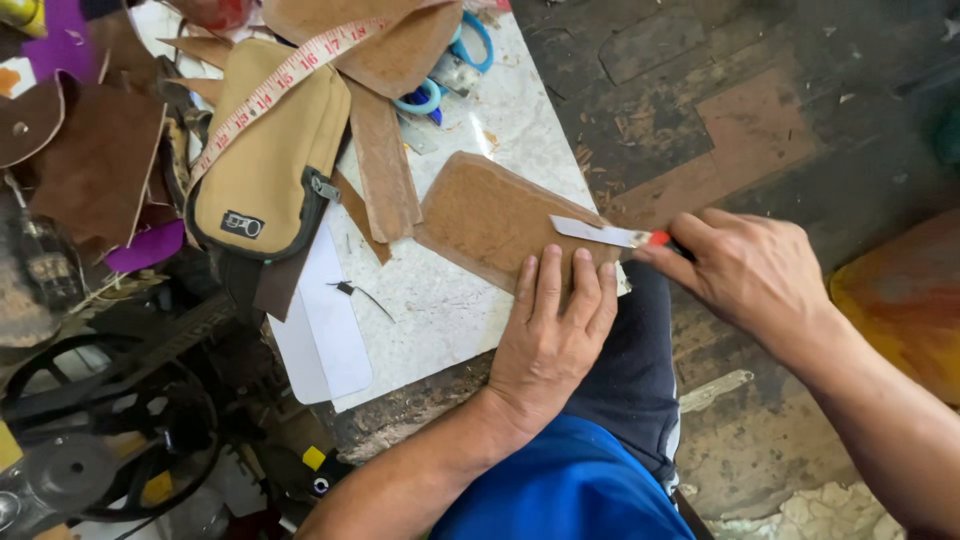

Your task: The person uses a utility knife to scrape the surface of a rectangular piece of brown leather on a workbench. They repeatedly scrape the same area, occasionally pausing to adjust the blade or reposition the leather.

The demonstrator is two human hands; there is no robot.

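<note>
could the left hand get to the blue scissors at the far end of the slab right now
Probably yes. The left hand presses the brown leather piece, and the blue scissors lie beyond it on the marble slab, partly under a leather scrap, with open surface between.

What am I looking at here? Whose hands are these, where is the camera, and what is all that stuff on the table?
No machine here: a person works bare-handed, and a camera on their head looks down. The left hand presses flat on a brown leather piece lying on a white marble slab. The right hand holds a knife, its blade on the leather's edge. Nearby lie a tan pouch with a measuring tape across it, blue-handled scissors and leather scraps.
</note>
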